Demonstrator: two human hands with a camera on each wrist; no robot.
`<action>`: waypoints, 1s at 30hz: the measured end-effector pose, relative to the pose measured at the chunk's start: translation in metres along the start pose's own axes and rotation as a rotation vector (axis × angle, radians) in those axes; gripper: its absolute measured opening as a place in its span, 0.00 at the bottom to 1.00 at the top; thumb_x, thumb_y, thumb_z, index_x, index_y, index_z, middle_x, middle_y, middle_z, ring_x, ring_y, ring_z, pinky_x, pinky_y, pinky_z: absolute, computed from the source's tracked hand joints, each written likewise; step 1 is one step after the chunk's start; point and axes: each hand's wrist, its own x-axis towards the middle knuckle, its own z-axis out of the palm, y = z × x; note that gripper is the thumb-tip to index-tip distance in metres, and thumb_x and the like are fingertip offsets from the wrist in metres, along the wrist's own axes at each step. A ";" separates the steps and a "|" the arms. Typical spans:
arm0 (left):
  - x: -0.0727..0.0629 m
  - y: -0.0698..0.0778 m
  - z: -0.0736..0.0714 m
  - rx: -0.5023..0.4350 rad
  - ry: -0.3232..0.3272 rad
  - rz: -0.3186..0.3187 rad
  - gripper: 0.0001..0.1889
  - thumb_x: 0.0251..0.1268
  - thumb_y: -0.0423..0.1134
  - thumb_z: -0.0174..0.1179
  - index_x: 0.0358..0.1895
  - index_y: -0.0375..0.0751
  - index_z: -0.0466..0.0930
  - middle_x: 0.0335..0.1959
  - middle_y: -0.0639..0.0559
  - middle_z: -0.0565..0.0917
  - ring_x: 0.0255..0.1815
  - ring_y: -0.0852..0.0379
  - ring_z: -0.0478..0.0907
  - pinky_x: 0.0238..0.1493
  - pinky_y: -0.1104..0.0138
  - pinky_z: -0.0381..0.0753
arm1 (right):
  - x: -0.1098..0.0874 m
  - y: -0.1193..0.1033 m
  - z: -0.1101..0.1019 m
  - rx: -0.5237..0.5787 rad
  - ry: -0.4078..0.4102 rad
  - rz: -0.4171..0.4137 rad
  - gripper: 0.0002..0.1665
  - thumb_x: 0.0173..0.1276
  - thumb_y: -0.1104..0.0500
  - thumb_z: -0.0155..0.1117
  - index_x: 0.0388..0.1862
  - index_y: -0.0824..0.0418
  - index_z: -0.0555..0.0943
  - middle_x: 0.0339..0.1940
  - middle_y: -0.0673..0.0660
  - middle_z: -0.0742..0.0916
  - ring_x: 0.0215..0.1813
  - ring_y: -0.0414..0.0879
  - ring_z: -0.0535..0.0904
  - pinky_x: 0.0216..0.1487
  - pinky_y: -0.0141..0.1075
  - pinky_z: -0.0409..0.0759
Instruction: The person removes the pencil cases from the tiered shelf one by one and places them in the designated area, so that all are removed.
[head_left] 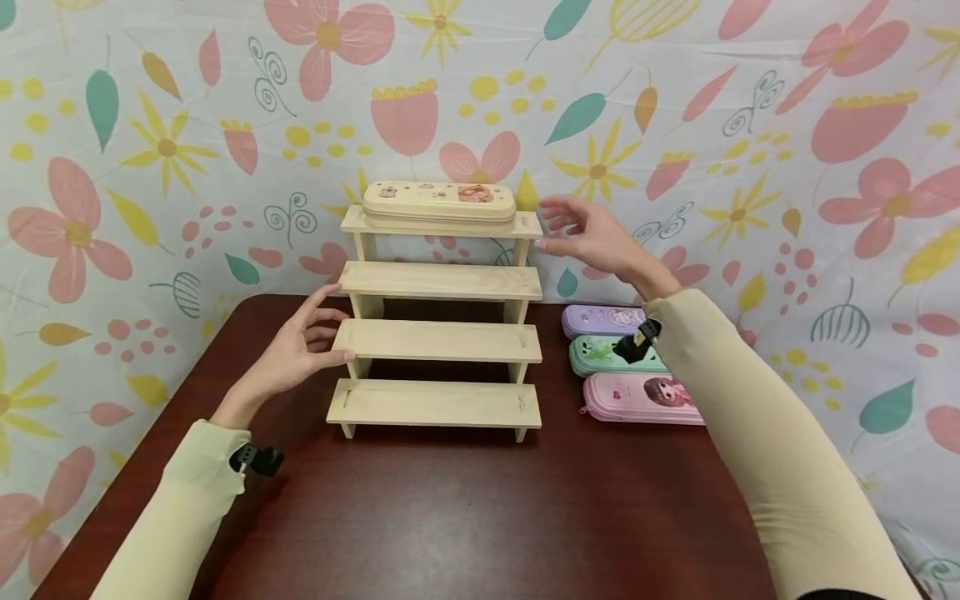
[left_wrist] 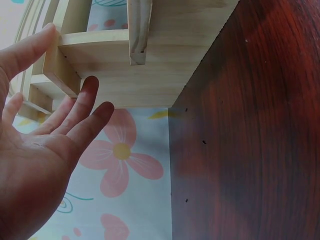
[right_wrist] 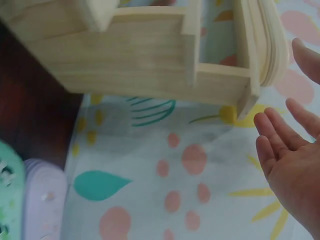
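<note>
A pale wooden four-step display rack (head_left: 438, 340) stands on the table. On its top step lies a cream pencil case (head_left: 435, 204) with small printed pictures. My left hand (head_left: 300, 346) is at the rack's left side, fingertips right at the ends of the middle steps. In the left wrist view its thumb (left_wrist: 35, 47) meets the edge of a step, with the other fingers spread. My right hand (head_left: 588, 233) hovers beside the top step's right end, fingers loosely bent and nothing in them. The right wrist view shows a gap between its fingers (right_wrist: 275, 130) and the rack.
Right of the rack lie a purple pencil case (head_left: 592, 320), a green one (head_left: 600, 355) and a pink one (head_left: 637, 398), partly covered by my right sleeve. A flowered cloth (head_left: 247, 167) hangs behind the dark red-brown table (head_left: 450, 508). Each wrist wears a strapped black camera.
</note>
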 end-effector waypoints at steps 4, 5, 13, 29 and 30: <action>0.000 -0.001 0.000 -0.002 0.001 0.003 0.54 0.65 0.31 0.74 0.87 0.61 0.48 0.66 0.36 0.74 0.60 0.38 0.80 0.57 0.66 0.80 | 0.020 -0.008 0.004 -0.017 -0.010 0.020 0.44 0.69 0.51 0.76 0.80 0.60 0.69 0.72 0.62 0.78 0.69 0.57 0.74 0.67 0.53 0.71; 0.000 -0.001 0.000 -0.003 0.001 0.003 0.55 0.65 0.31 0.74 0.87 0.61 0.48 0.66 0.36 0.74 0.60 0.38 0.80 0.57 0.66 0.80 | 0.025 -0.009 0.005 -0.020 -0.016 0.028 0.45 0.69 0.49 0.76 0.80 0.60 0.69 0.72 0.62 0.78 0.69 0.57 0.74 0.68 0.53 0.71; 0.001 -0.002 0.000 -0.008 -0.003 0.009 0.54 0.65 0.30 0.74 0.87 0.61 0.48 0.66 0.36 0.73 0.61 0.38 0.79 0.57 0.66 0.80 | 0.052 -0.018 0.012 -0.035 -0.034 0.077 0.47 0.68 0.48 0.77 0.81 0.59 0.67 0.73 0.60 0.77 0.71 0.54 0.72 0.71 0.51 0.69; 0.002 -0.001 0.000 0.005 -0.001 0.001 0.54 0.65 0.31 0.75 0.87 0.60 0.48 0.67 0.36 0.73 0.62 0.38 0.79 0.63 0.41 0.76 | 0.071 -0.025 0.022 0.017 -0.092 0.126 0.46 0.69 0.49 0.77 0.81 0.59 0.68 0.71 0.60 0.79 0.68 0.52 0.76 0.69 0.46 0.71; 0.002 -0.001 0.000 0.006 0.000 0.001 0.54 0.65 0.31 0.75 0.87 0.60 0.49 0.67 0.36 0.73 0.62 0.38 0.79 0.63 0.41 0.76 | 0.072 -0.025 0.022 0.019 -0.097 0.128 0.46 0.69 0.49 0.77 0.81 0.59 0.68 0.71 0.60 0.79 0.68 0.52 0.76 0.69 0.46 0.71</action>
